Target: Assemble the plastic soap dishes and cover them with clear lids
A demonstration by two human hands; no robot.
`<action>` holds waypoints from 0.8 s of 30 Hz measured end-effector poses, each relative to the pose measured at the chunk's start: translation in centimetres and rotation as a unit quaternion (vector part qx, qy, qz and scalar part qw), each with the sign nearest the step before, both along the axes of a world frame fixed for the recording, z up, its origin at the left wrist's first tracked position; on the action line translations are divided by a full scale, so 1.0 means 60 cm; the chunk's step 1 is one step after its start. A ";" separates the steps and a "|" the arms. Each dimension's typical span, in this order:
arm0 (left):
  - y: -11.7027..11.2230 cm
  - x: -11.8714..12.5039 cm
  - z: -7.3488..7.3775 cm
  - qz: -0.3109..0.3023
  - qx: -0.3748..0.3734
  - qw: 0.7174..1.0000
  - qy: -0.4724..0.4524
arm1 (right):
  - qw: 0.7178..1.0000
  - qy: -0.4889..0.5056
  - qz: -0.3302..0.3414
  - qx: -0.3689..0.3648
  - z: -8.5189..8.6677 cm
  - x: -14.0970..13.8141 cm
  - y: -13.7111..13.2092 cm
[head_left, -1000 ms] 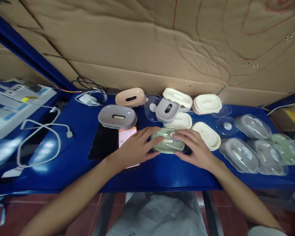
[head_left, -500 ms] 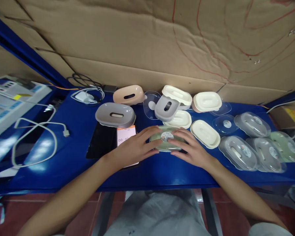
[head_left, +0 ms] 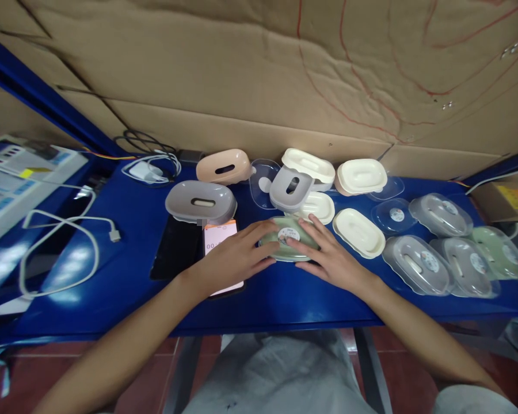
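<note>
A green oval soap box (head_left: 271,236) with a clear lid and a round printed sticker rests on the blue table in front of me. My left hand (head_left: 246,247) grips its left end, fingers over the lid. At the right end, my right hand (head_left: 326,250) has its fingers bent over the lid and side, the thumb side near the sticker. Just beyond lie a grey slotted soap dish (head_left: 280,198) and cream oval trays, one cream tray (head_left: 360,233) beside my right hand. Below my left forearm side is a phone (head_left: 220,233) with a lit screen.
Lidded grey soap boxes (head_left: 416,264) and a lidded green one (head_left: 501,253) stand at the right. A grey dish (head_left: 201,201) and a peach dish (head_left: 237,164) sit at the back left. White cable (head_left: 60,218) and a power strip (head_left: 30,190) lie left. Cardboard (head_left: 224,69) backs the table.
My right hand's fingers have shifted a little left and up over the lid, showing more of the sticker. The left hand keeps its hold. The view has moved slightly.
</note>
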State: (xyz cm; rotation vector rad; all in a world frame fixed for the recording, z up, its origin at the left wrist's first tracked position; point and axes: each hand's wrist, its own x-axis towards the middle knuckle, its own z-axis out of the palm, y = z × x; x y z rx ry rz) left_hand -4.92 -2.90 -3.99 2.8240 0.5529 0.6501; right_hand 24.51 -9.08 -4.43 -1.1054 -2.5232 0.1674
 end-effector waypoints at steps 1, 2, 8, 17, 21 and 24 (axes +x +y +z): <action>-0.001 0.000 0.001 -0.001 0.006 1.000 0.001 | 1.000 0.006 0.006 0.002 -0.001 0.001 0.001; -0.002 0.000 0.003 0.000 0.010 1.000 -0.003 | 1.000 0.014 0.013 0.004 0.000 0.002 0.002; -0.009 -0.006 0.028 0.025 0.015 0.995 -0.094 | 0.998 0.051 -0.018 0.020 0.039 0.034 -0.021; -0.015 -0.001 0.034 0.024 0.100 0.991 -0.086 | 0.927 -0.027 -0.330 0.178 0.120 0.345 -0.039; -0.014 0.006 0.032 0.027 0.092 0.991 -0.095 | 0.855 -0.079 -0.492 0.141 0.122 0.545 0.014; -0.005 0.004 0.031 0.040 0.099 0.990 -0.097 | 0.835 -0.105 -0.510 0.177 0.126 0.650 0.044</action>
